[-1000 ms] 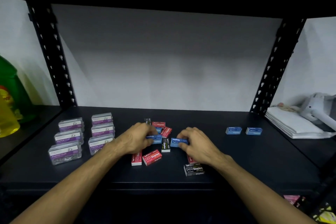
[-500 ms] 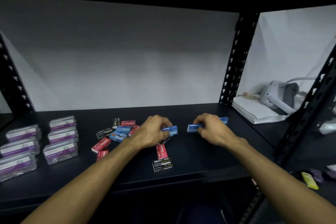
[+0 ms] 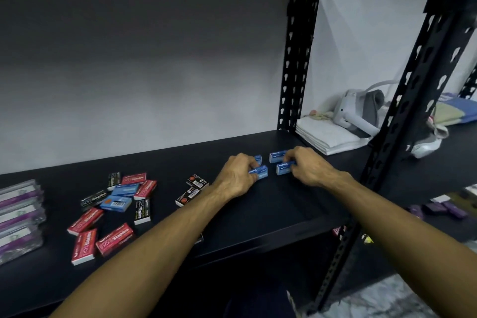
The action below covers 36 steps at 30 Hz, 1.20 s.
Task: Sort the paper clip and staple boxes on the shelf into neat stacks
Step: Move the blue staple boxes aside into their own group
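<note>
Reaching blue boxes at right, since earlier.

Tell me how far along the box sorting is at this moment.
Done: the purple paper clip boxes stand grouped at the shelf's far left. In hand: the left hand and right hand each grip a blue staple box, placing them beside two blue ones already at the right. Left: a loose scatter of red staple boxes, black staple boxes and two more blue boxes mid-shelf remains unsorted.

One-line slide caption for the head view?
Left hand and right hand each set a small blue cardboard staple box beside two others on the black metal shelf.
</note>
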Motion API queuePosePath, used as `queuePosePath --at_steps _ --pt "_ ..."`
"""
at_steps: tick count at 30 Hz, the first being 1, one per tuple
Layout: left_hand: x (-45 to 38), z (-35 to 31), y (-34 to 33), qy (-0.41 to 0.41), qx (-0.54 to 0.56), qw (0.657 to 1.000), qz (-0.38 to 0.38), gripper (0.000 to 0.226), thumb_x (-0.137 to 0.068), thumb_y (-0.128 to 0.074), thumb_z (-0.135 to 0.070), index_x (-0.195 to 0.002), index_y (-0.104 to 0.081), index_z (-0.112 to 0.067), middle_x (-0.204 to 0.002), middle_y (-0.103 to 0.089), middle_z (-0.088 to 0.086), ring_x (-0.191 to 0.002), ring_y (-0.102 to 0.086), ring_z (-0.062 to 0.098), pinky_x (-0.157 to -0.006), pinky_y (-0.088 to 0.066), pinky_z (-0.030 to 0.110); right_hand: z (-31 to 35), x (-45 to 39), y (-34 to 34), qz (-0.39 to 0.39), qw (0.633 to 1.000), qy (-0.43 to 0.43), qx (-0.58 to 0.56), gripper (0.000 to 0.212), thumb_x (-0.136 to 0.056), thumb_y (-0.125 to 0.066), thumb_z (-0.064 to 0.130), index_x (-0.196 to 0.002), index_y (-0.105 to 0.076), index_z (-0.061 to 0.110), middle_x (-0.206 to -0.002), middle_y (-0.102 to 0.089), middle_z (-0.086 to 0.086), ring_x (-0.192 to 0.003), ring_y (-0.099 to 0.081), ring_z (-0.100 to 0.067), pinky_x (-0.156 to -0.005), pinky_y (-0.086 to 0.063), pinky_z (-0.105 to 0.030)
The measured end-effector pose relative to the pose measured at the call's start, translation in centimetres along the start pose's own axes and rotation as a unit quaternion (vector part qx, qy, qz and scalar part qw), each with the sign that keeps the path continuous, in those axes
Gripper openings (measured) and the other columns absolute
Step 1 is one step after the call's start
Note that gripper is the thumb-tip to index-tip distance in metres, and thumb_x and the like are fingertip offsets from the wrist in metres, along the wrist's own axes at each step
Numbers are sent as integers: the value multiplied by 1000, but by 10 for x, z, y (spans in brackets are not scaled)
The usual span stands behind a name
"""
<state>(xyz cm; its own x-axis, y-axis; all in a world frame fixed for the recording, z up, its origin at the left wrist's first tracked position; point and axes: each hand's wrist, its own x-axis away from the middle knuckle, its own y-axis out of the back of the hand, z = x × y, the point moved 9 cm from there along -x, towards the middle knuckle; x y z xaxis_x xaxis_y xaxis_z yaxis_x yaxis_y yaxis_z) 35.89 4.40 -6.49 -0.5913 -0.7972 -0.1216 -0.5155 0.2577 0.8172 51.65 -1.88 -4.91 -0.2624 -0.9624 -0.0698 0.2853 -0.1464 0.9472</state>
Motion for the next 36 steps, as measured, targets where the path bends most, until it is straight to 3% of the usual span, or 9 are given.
queuePosePath --at_steps 6,10,17,22,28,36 --pt "-8 -3 -7 -13 -36 999 4 11 -90 -66 -17 -99 -71 -18 -98 -69 1 -90 -66 20 -80 -55 33 -5 -9 -10 -7 1000 7 -14 31 -90 -48 2 -112 -67 13 -117 -63 -7 -104 -62 -26 -88 -50 -35" --pt "-8 -4 -7 -16 -35 999 10 14 -91 -66 -18 -103 -71 -17 -99 -69 2 -91 -66 20 -81 -55 33 -6 -13 -12 -11 1000 8 -13 32 -91 -50 2 -116 -66 13 -120 -61 -6 -107 -61 -25 -85 -45 -29" --pt "5 -10 8 -36 -25 999 -1 44 -92 -66 -22 -134 -56 -18 -123 -63 5 -112 -61 22 -95 -49 30 -4 -4 -2 -31 999 14 2 41 -87 -56 5 -126 -61 15 -128 -54 -10 -115 -57 -27 -98 -47 -35" --pt "31 -9 50 -63 -30 997 -43 58 -94 -64 -30 -146 -42 -20 -120 -58 4 -106 -58 19 -92 -47 28 4 9 25 -77 996 7 38 44 -87 -61 10 -131 -57 14 -129 -50 -11 -112 -57 -29 -96 -49 -40" --pt "69 37 107 -24 -19 998 -56 48 -94 -62 -33 -139 -51 -21 -102 -62 -3 -88 -61 11 -77 -46 23 64 23 31 -95 993 63 32 41 -92 -60 16 -132 -57 13 -130 -52 -9 -114 -57 -25 -95 -47 -35" --pt "133 136 164 80 -51 994 -62 31 -92 -67 -24 -122 -64 -18 -95 -69 -4 -85 -67 13 -78 -53 28 190 30 -21 -46 981 189 0 29 -94 -58 22 -122 -62 18 -116 -55 -3 -110 -56 -22 -95 -43 -32"
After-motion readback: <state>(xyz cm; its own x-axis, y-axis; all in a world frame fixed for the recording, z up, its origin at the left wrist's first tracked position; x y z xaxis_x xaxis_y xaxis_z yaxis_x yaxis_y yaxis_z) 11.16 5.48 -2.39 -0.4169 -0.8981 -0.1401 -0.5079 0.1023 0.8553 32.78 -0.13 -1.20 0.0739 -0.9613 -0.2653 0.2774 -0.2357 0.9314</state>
